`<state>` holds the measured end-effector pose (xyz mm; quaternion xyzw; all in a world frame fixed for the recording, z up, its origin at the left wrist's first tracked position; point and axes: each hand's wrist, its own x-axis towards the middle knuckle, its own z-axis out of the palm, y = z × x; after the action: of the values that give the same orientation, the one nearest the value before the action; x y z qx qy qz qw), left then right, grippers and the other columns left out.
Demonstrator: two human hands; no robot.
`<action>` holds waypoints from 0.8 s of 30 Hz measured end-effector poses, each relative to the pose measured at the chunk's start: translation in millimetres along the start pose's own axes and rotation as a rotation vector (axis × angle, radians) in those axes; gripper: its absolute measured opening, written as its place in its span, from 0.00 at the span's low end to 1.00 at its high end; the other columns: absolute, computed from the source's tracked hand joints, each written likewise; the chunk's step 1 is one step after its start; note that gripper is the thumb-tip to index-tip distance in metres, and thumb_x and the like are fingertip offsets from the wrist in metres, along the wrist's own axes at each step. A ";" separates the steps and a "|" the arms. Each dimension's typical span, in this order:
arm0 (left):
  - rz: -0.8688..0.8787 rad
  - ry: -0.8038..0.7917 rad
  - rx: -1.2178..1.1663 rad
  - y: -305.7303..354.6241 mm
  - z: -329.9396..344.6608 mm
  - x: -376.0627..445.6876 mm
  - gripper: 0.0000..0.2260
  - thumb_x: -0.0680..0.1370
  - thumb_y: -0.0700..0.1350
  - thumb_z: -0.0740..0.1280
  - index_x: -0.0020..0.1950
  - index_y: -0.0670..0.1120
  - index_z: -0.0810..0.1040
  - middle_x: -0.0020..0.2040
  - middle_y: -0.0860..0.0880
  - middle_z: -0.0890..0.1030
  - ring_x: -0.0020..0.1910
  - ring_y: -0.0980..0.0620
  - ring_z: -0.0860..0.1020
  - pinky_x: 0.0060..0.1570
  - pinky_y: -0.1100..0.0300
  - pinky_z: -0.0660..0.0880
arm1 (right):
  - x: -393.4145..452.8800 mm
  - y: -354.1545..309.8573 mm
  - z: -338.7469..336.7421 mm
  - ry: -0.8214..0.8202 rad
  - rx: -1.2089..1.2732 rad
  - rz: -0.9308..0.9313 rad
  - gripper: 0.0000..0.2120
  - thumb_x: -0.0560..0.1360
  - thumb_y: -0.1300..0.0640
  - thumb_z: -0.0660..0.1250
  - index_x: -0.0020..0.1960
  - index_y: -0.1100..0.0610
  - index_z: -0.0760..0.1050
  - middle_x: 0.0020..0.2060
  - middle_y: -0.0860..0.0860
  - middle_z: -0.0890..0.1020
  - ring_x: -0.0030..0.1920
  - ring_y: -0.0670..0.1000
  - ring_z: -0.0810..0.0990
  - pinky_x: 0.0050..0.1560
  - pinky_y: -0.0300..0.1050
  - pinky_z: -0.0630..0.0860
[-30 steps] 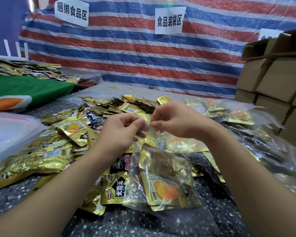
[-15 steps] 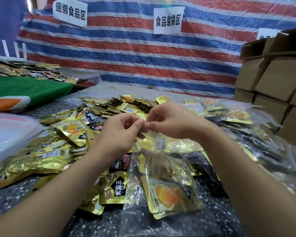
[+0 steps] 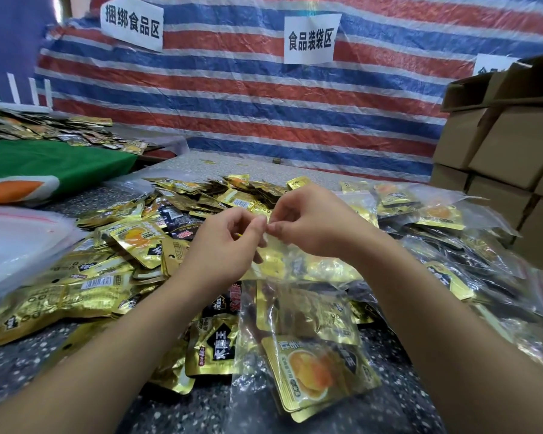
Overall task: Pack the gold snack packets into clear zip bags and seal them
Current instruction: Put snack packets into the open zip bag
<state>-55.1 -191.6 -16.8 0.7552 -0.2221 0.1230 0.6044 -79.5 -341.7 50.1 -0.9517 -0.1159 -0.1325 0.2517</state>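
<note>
A clear zip bag [image 3: 308,336] holding gold snack packets hangs from my fingers over the speckled table [image 3: 29,364]. My left hand [image 3: 223,245] and my right hand [image 3: 311,223] pinch its top edge, fingertips almost touching at the middle of the zip strip. One gold packet with an orange picture [image 3: 317,371] shows at the bag's bottom. A heap of loose gold packets [image 3: 113,245] lies to the left and behind my hands.
Filled clear bags [image 3: 436,220] are piled at the right. Stacked cardboard boxes [image 3: 508,142] stand at the far right. Empty clear bags [image 3: 16,239] lie at the left. A striped tarp [image 3: 264,98] with paper signs hangs behind.
My two hands have drawn closer together along the bag's top edge; the fingertips now nearly meet. The bag hangs in much the same place.
</note>
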 end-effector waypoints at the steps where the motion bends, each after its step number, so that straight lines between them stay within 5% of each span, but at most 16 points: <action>1: 0.009 -0.021 0.001 0.1 -0.3 0.2 0.10 0.81 0.48 0.63 0.43 0.49 0.80 0.35 0.51 0.82 0.31 0.52 0.82 0.33 0.59 0.74 | 0.2 0.0 0.0 -0.005 0.009 0.005 0.07 0.76 0.53 0.72 0.40 0.53 0.80 0.35 0.49 0.83 0.38 0.49 0.80 0.40 0.48 0.77; 9: 0.106 0.062 -0.050 6.3 -1.8 -1.7 0.11 0.81 0.42 0.65 0.40 0.45 0.82 0.31 0.49 0.80 0.29 0.57 0.77 0.28 0.69 0.71 | -3.5 -2.3 -8.0 -0.094 0.131 0.074 0.10 0.77 0.50 0.71 0.42 0.55 0.78 0.34 0.49 0.83 0.34 0.45 0.78 0.36 0.39 0.72; 16: 0.127 0.156 -0.024 7.4 -1.3 -3.2 0.14 0.81 0.45 0.66 0.35 0.48 0.80 0.32 0.48 0.81 0.31 0.50 0.79 0.36 0.51 0.76 | -7.4 -3.2 -15.1 -0.094 0.060 0.117 0.10 0.78 0.50 0.69 0.41 0.55 0.79 0.39 0.53 0.84 0.43 0.54 0.82 0.47 0.51 0.78; 20: 0.111 0.191 -0.023 6.3 -2.4 -1.8 0.16 0.81 0.45 0.66 0.33 0.52 0.80 0.31 0.51 0.81 0.29 0.54 0.78 0.36 0.50 0.76 | -16.6 5.5 -25.8 -0.096 -0.019 0.168 0.10 0.79 0.51 0.68 0.42 0.55 0.79 0.40 0.54 0.83 0.45 0.55 0.82 0.49 0.53 0.78; 24: 0.105 0.206 -0.041 10.1 -1.8 -2.7 0.16 0.80 0.46 0.66 0.33 0.55 0.81 0.32 0.51 0.82 0.31 0.48 0.79 0.37 0.44 0.78 | -29.3 18.5 -38.5 -0.071 -0.068 0.208 0.09 0.79 0.51 0.68 0.43 0.54 0.79 0.39 0.51 0.83 0.42 0.51 0.81 0.42 0.46 0.76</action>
<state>-62.2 -191.1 -8.9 0.7133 -0.2008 0.2269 0.6319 -109.2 -381.5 65.0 -0.9706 -0.0210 -0.0758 0.2273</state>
